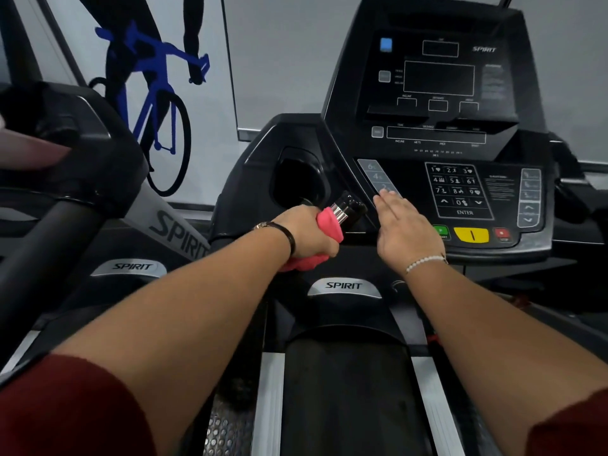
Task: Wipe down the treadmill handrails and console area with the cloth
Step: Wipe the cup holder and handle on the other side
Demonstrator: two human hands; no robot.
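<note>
A black treadmill console (437, 133) with a keypad and dark display fills the upper right. My left hand (309, 230) is shut on a pink cloth (330, 227) wrapped around the short handgrip bar (350, 207), whose chrome and black tip pokes out past the cloth. My right hand (406, 230) is flat, fingers together, hovering at the console's lower left edge beside the incline buttons (378, 179); it holds nothing.
A cup holder recess (297, 182) sits left of the console. Start, yellow safety key and stop buttons (470, 234) lie right of my right hand. The treadmill belt (348, 390) runs below. A neighbouring machine's handrail (49, 238) stands at left.
</note>
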